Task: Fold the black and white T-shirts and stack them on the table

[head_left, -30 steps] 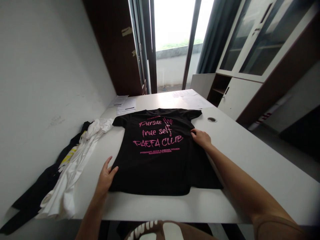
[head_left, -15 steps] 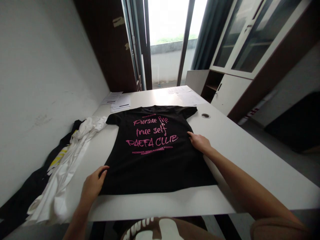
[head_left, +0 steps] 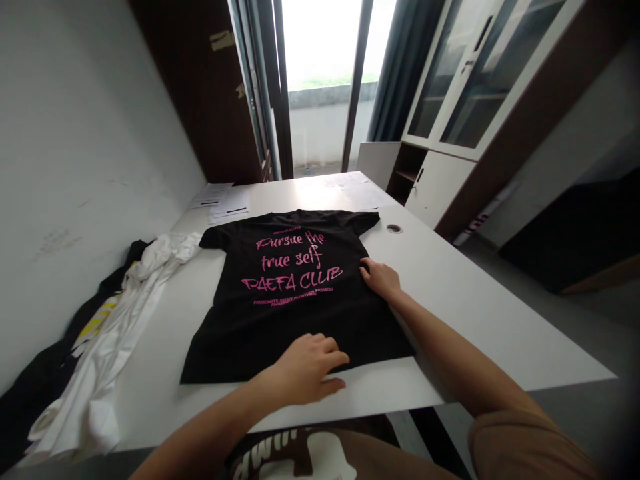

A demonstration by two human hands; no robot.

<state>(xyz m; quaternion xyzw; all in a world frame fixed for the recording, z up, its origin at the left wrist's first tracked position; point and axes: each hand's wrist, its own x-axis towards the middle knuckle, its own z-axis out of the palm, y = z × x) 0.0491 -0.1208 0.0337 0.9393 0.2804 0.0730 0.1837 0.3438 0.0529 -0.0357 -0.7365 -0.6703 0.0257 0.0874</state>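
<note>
A white table (head_left: 475,313) is bearing the black T-shirt (head_left: 280,320), which is lying spread out flat towards the near edge. The left hand (head_left: 313,370) is now reaching over the lower hem, thumb and fingers parted, having left the shirt's left side, so that side is lying unheld; the right hand (head_left: 381,277) is resting at the opposite side, its grip impossible to tell.
</note>
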